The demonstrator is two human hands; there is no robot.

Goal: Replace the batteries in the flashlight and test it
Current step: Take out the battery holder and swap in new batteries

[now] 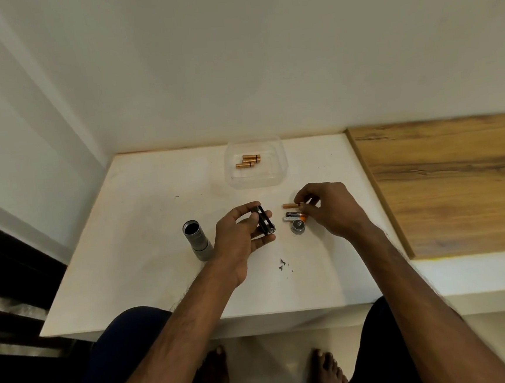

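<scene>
The grey flashlight body (196, 236) lies open-ended on the white table (147, 261), left of my hands. My left hand (239, 236) holds the black battery holder (264, 224) a little above the table. My right hand (329, 207) pinches a copper-coloured battery (290, 205) at its right end, low over the table. Just below that battery lie another battery (293, 217) and the round flashlight tail cap (297, 226). A clear plastic tray (256, 177) at the back holds three copper batteries (248, 161).
A wall runs behind and to the left of the table. A wooden counter (458, 185) adjoins the table on the right. Small dark scraps (283, 265) lie near the front middle. My knees and bare feet show below the table's front edge.
</scene>
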